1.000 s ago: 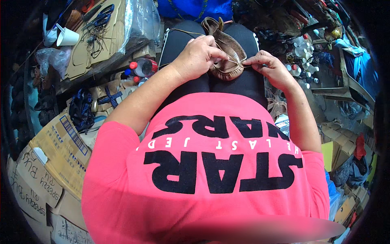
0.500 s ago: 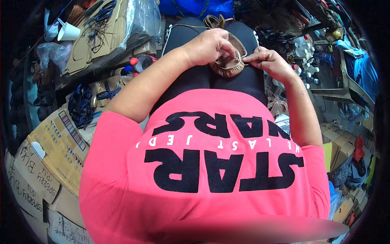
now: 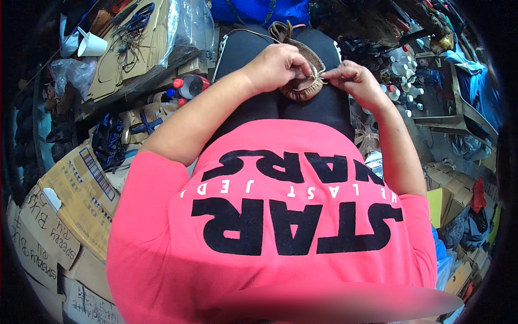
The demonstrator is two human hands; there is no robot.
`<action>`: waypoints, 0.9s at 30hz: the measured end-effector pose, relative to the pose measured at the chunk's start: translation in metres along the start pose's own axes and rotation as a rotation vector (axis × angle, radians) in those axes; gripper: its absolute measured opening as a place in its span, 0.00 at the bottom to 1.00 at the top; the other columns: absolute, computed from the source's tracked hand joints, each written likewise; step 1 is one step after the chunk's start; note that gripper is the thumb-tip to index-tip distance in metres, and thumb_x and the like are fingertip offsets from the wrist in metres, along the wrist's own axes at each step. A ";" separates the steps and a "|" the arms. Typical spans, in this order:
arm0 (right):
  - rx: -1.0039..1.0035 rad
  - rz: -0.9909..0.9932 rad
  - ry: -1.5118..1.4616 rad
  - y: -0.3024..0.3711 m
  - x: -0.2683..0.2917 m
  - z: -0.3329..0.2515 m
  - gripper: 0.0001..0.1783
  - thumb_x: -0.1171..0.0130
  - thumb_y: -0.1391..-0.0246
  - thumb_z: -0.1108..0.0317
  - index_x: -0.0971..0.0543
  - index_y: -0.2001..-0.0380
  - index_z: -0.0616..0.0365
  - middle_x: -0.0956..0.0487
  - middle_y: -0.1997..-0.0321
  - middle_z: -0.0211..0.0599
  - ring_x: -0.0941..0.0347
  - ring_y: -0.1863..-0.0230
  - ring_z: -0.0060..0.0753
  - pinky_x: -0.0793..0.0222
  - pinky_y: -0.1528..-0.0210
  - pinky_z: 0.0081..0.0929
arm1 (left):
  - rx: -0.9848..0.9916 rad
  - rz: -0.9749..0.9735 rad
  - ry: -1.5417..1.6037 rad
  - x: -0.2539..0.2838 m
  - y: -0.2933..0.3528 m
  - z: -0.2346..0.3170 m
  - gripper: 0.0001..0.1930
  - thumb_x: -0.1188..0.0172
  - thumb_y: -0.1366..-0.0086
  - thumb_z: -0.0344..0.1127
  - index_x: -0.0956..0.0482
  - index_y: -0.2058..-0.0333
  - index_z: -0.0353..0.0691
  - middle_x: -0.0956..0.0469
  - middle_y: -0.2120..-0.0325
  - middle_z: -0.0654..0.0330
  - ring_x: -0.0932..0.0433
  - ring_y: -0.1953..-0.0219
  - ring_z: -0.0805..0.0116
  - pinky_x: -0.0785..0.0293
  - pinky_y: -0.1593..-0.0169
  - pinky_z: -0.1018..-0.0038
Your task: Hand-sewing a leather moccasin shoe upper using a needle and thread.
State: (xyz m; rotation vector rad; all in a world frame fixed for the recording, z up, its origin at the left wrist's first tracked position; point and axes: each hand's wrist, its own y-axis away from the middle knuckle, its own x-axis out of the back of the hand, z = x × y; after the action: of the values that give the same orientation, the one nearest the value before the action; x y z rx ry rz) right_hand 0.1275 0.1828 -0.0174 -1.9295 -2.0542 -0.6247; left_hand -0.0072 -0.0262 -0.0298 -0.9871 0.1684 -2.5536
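A brown leather moccasin upper (image 3: pixel 300 93), with a gathered, pleated toe edge, rests on my dark-trousered thighs. My left hand (image 3: pixel 275 67) is closed over its opening from the left, thumb and fingers pinched at the leather; what lies under the fingertips is partly hidden. At the right rim my right hand (image 3: pixel 356 82) has thumb and forefinger pressed together on a pale thread (image 3: pixel 318 76), which runs along the stitched edge between both hands. The heel part (image 3: pixel 281 29) points away from me, and a thin cord extends left from it.
On the left stand a board with stacked cardboard pieces (image 3: pixel 108 73), a white cup (image 3: pixel 92 44) and a red-capped bottle (image 3: pixel 191 85). Several white bottles (image 3: pixel 402 65) are at the right. Cardboard boxes (image 3: pixel 70 200) lie lower left; a blue bag (image 3: pixel 259 9) is at the far edge.
My right fingertips have shifted slightly away from me along the moccasin's rim, and more pale thread shows there. My left hand stays over the opening, nearly in place.
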 end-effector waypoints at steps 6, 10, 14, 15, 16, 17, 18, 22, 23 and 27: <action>0.005 -0.086 -0.048 -0.006 0.007 0.006 0.18 0.44 0.54 0.83 0.18 0.60 0.54 0.23 0.66 0.28 0.29 0.64 0.19 0.32 0.58 0.17 | -0.151 0.042 -0.058 -0.002 -0.006 -0.010 0.08 0.35 0.52 0.29 0.17 0.70 0.46 0.22 0.74 0.61 0.25 0.68 0.62 0.29 0.64 0.70; -0.104 -0.014 -0.201 0.007 -0.007 0.001 0.14 0.39 0.52 0.77 0.18 0.59 0.55 0.22 0.66 0.26 0.29 0.64 0.16 0.32 0.58 0.17 | -0.005 0.130 -0.196 -0.004 0.013 0.011 0.08 0.35 0.52 0.31 0.17 0.69 0.45 0.21 0.73 0.62 0.24 0.68 0.62 0.28 0.63 0.68; -0.156 0.077 -0.358 0.007 -0.018 -0.009 0.11 0.38 0.51 0.75 0.19 0.61 0.60 0.20 0.65 0.28 0.29 0.65 0.16 0.32 0.60 0.16 | 0.397 0.098 0.219 -0.017 0.009 0.022 0.07 0.38 0.48 0.27 0.20 0.68 0.38 0.22 0.77 0.60 0.24 0.74 0.75 0.28 0.67 0.78; -0.210 0.080 -0.444 0.005 -0.018 -0.010 0.10 0.37 0.51 0.74 0.19 0.63 0.61 0.20 0.66 0.29 0.28 0.65 0.15 0.32 0.61 0.16 | 0.405 0.108 0.287 -0.023 0.007 0.016 0.06 0.38 0.48 0.26 0.20 0.69 0.38 0.22 0.77 0.59 0.23 0.74 0.74 0.28 0.68 0.78; -0.212 0.084 -0.445 0.004 -0.017 -0.010 0.10 0.37 0.51 0.74 0.19 0.63 0.61 0.20 0.66 0.29 0.28 0.65 0.15 0.32 0.61 0.16 | 0.415 0.111 0.360 -0.023 0.004 0.019 0.05 0.38 0.48 0.26 0.20 0.70 0.38 0.22 0.77 0.59 0.23 0.74 0.74 0.28 0.68 0.78; -0.219 0.044 -0.340 0.000 -0.015 -0.008 0.09 0.38 0.50 0.73 0.20 0.64 0.62 0.21 0.66 0.27 0.29 0.65 0.15 0.32 0.59 0.17 | 0.413 0.107 0.361 -0.020 0.002 0.021 0.05 0.38 0.48 0.26 0.20 0.70 0.38 0.22 0.77 0.59 0.23 0.74 0.74 0.28 0.68 0.78; -0.225 0.004 -0.234 -0.002 -0.012 -0.009 0.08 0.38 0.50 0.73 0.21 0.65 0.62 0.21 0.66 0.26 0.29 0.64 0.15 0.32 0.57 0.17 | 0.354 0.053 0.197 -0.017 -0.002 0.023 0.05 0.38 0.48 0.27 0.20 0.71 0.39 0.22 0.77 0.59 0.23 0.73 0.71 0.28 0.67 0.75; -0.165 -0.086 -0.308 -0.007 -0.005 -0.004 0.07 0.36 0.50 0.70 0.22 0.70 0.62 0.22 0.69 0.25 0.30 0.66 0.14 0.34 0.60 0.16 | 0.003 0.013 -0.328 -0.003 -0.012 0.029 0.03 0.37 0.48 0.33 0.19 0.73 0.44 0.22 0.75 0.61 0.24 0.68 0.62 0.30 0.62 0.67; -0.163 -0.084 -0.305 -0.004 -0.001 -0.001 0.07 0.36 0.50 0.70 0.22 0.70 0.62 0.22 0.69 0.25 0.30 0.66 0.14 0.34 0.60 0.16 | 0.066 -0.014 -0.296 0.003 -0.010 0.028 0.04 0.37 0.48 0.36 0.19 0.73 0.45 0.21 0.73 0.62 0.26 0.64 0.59 0.32 0.59 0.63; -0.230 0.024 -0.410 0.007 0.005 0.004 0.07 0.37 0.49 0.68 0.23 0.72 0.59 0.25 0.71 0.23 0.32 0.67 0.14 0.37 0.60 0.15 | 0.183 -0.058 -0.302 0.013 0.004 0.023 0.05 0.39 0.46 0.34 0.22 0.70 0.42 0.22 0.74 0.57 0.25 0.65 0.60 0.31 0.60 0.64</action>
State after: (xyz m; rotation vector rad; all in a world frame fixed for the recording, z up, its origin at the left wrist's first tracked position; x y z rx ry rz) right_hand 0.1346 0.1894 -0.0180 -2.3774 -2.2719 -0.5111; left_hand 0.0005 -0.0349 -0.0059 -1.3015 -0.1768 -2.3811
